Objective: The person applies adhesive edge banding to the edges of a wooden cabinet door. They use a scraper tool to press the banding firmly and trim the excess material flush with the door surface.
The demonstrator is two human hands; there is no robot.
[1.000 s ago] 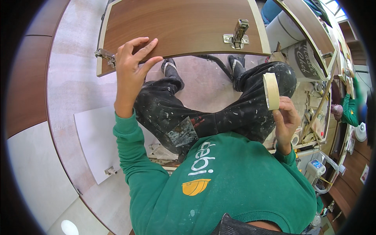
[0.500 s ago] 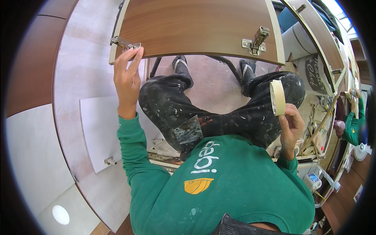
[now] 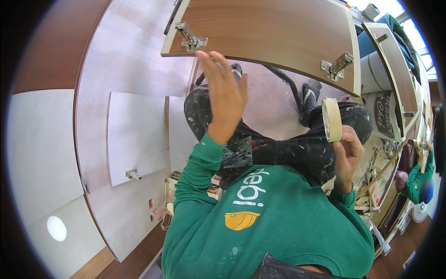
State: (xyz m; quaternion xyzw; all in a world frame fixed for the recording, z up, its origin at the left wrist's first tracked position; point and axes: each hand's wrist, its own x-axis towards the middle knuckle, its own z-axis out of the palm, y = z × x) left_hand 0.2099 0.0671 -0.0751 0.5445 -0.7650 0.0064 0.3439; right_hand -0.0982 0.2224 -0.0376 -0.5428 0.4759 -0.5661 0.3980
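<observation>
A brown wood-grain cabinet door point(image 3: 269, 30) lies level in front of me, with a metal hinge point(image 3: 191, 41) at its near left corner and another hinge point(image 3: 337, 67) at its near right corner. My left hand point(image 3: 225, 100) is raised just below the left hinge, its fingers stretched out and slightly blurred, with nothing in it. The fingertips are close to the door's near edge; whether they touch it I cannot tell. My right hand point(image 3: 349, 153) grips a pale yellow roll of masking tape point(image 3: 333, 120) upright above my right thigh.
To the left, a white panel with a hinge point(image 3: 137, 139) leans on a pale surface, with loose wires point(image 3: 160, 212) nearby. A second wooden door point(image 3: 392, 69) with hinges stands at the right, near a bin of scraps point(image 3: 378, 169). Another person point(image 3: 418, 181) in green works at the far right.
My left hand has come off the left hinge and moved right, its fingers straightening. The view has shifted, so the door appears further right. My right hand still holds the tape.
</observation>
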